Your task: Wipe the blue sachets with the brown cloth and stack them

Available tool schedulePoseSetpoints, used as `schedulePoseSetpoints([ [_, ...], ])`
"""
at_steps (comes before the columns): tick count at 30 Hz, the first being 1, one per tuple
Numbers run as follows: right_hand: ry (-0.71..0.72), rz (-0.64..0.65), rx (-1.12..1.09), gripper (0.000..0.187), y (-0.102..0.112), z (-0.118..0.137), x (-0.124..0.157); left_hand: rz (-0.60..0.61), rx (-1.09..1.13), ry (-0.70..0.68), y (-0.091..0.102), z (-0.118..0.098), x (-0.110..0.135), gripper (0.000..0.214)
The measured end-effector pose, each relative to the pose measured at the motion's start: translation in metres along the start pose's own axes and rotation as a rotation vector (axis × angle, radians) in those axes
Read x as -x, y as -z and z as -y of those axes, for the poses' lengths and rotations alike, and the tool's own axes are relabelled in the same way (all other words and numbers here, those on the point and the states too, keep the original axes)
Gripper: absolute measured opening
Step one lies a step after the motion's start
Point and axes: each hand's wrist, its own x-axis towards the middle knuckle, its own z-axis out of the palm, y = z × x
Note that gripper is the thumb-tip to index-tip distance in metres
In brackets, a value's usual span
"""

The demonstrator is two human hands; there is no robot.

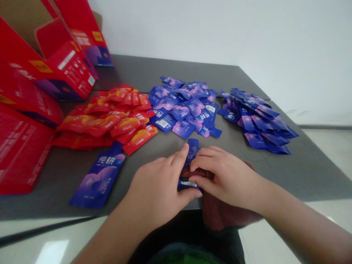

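Note:
A blue pouch (193,146) with a narrow spout end lies at the table's front edge, its lower part mostly covered by my hands. My left hand (161,183) grips it from the left, index finger along its upper side and thumb across the bottom by a white barcode label. Pinched in my right hand (224,172) is a brown cloth (224,212), pressed onto the pouch's middle and draping over the table edge. Another blue pouch (97,178) lies flat, face up, to the left of my left hand.
Red pouches (110,119) are heaped at left, beside a loose pile of blue pouches (184,106). More blue pouches (258,121) lie in an overlapping stack at right. Red cartons (74,69), one with open flaps, line the left side of the grey table (297,168). A white wall stands behind.

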Motion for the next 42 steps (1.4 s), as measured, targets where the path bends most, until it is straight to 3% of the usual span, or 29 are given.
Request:
schedulePoseSetpoints([
  [4,-0.046,-0.091,0.101,0.004,0.001,-0.013,-0.001,-0.039,0.003,-0.049,-0.003,0.002,0.003,0.086],
  [10,-0.147,-0.164,0.264,0.009,0.004,-0.032,-0.012,-0.027,-0.025,-0.032,-0.002,0.001,0.002,0.087],
  [13,-0.163,-0.263,0.224,0.008,0.013,-0.031,-0.011,-0.048,-0.008,-0.029,0.0,-0.001,0.001,0.08],
  [15,-0.117,-0.294,0.149,0.006,0.02,-0.023,-0.006,-0.042,-0.006,-0.004,0.001,-0.003,0.001,0.088],
  [17,-0.037,-0.229,0.048,0.007,0.023,-0.012,0.002,-0.023,-0.013,0.033,0.002,-0.005,0.0,0.106],
  [19,0.021,-0.086,-0.05,0.007,0.022,-0.003,0.008,-0.012,-0.023,0.052,0.002,-0.005,0.0,0.118],
  [22,0.04,0.062,-0.119,0.007,0.015,0.003,0.012,-0.01,-0.042,0.043,0.001,-0.005,-0.001,0.118],
  [33,-0.097,-0.109,0.249,0.012,0.01,-0.035,-0.017,0.002,-0.057,0.055,0.0,-0.005,-0.001,0.11],
  [38,-0.127,-0.165,-0.023,0.008,0.017,-0.023,-0.006,0.012,-0.05,0.066,0.0,-0.005,-0.002,0.108],
  [42,0.0,0.045,-0.24,0.01,0.021,-0.002,0.01,0.007,-0.041,0.057,-0.002,-0.005,-0.001,0.11],
])
